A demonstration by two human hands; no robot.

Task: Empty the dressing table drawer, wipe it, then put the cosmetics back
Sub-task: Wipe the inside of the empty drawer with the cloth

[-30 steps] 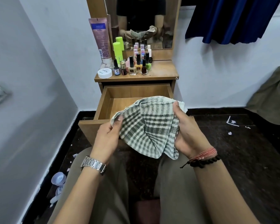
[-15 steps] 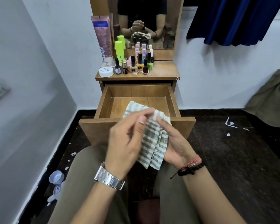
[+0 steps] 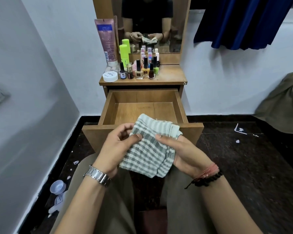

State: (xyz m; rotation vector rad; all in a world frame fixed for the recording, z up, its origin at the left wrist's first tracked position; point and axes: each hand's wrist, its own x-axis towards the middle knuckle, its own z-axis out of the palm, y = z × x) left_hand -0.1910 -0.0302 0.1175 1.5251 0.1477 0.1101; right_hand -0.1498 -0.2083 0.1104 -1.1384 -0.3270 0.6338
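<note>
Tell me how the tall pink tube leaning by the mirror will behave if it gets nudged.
The pink tube stands tall on its narrow cap, so it probably tips easily. It would likely knock the nail polish bottles beside it. It looks like soft plastic, probably unbreakable.

The drawer (image 3: 143,105) stands pulled out below the tabletop (image 3: 169,76), nothing in it. On the tabletop's left half cluster the bottles (image 3: 142,68) (a tube (image 3: 107,41) and jar (image 3: 110,76) leftmost), the mirror (image 3: 152,22) behind them. Before the drawer front, both hands hold the cloth (image 3: 149,149).
</note>
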